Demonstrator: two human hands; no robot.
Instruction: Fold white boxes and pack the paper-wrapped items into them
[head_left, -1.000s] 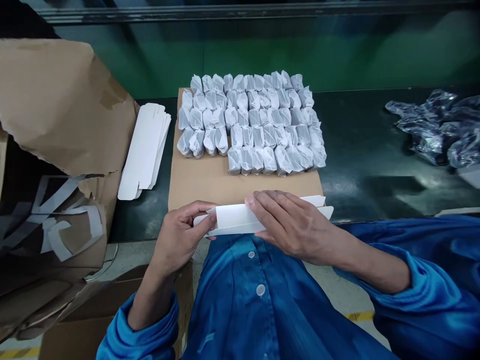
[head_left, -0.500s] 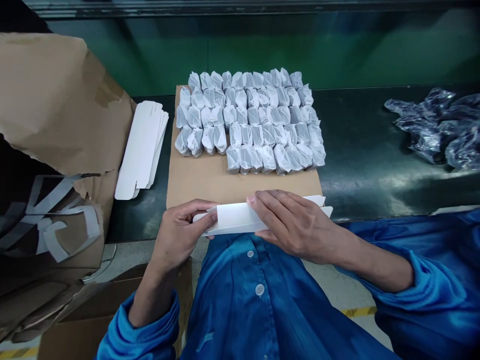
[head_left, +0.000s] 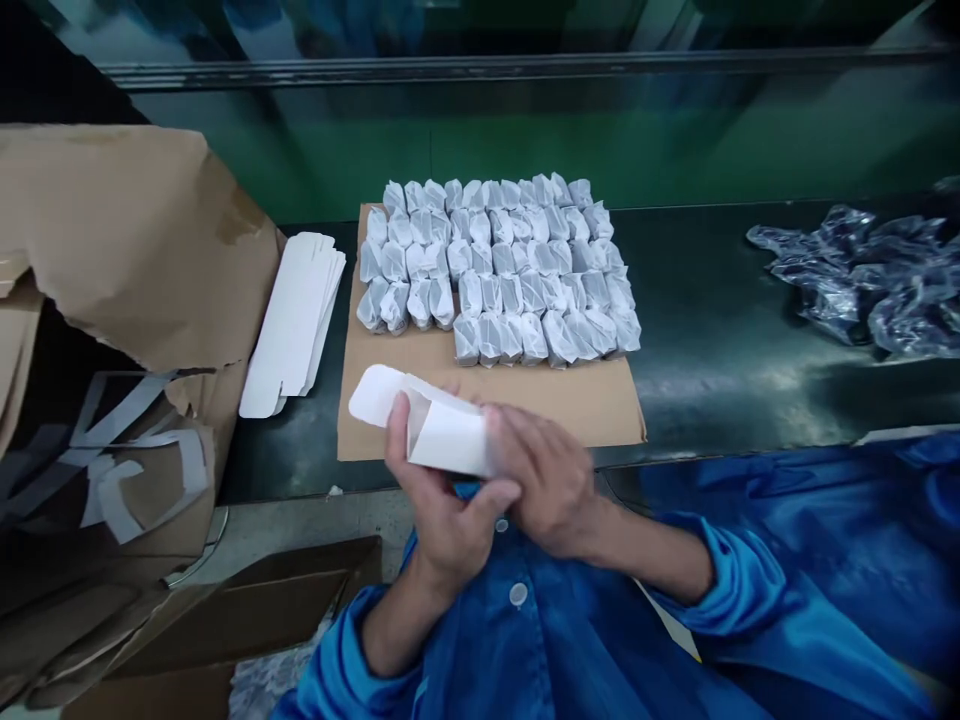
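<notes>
A small white carton [head_left: 454, 438] is held in front of me above the near table edge, its left end open with a flap standing out. My left hand [head_left: 442, 510] grips it from below, with a finger up at the open end. Wrapped round the carton's right end is my right hand [head_left: 551, 475], slightly blurred; that end is hidden. Beyond my hands, rows of small parcels wrapped in white paper [head_left: 499, 270] stand on a cardboard sheet [head_left: 405, 350]. A stack of flat white cartons [head_left: 289, 325] lies to the left.
A brown cardboard box [head_left: 165, 240] stands at the left, with white paper strips [head_left: 142, 455] at its torn side. Clear plastic bags [head_left: 862, 275] lie on the dark table [head_left: 697, 290] at the right. Below me is another open cardboard box [head_left: 285, 590].
The flattish white carton is now squared up, with its left end open. My left hand has moved right, underneath it, and my right hand has moved left. The view has tilted up a little.
</notes>
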